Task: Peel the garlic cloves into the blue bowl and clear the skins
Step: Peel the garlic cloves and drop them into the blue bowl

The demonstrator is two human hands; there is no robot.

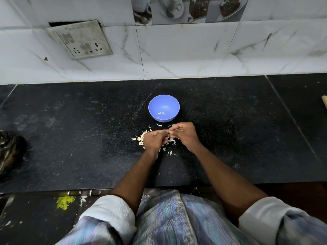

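My black granite counter point(70, 138) meets a marble-tiled wall point(177, 55) bearing a grimy switch plate point(80, 39) (tilted); a dark crumpled object point(10, 151) sits at my far left.

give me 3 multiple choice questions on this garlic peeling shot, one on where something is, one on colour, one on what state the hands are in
1. Where is the bowl?
A. on the counter beyond the hands
B. on the floor
C. in the person's lap

2. What colour is the bowl?
A. red
B. blue
C. green

3. What are the hands doing?
A. lying flat on the counter
B. lifting the bowl
C. pinching a clove together

Answers: 1 A, it sits on the black counter past the knuckles. 2 B, plainly blue. 3 C, the left hand and right hand meet, fingers curled on a clove.
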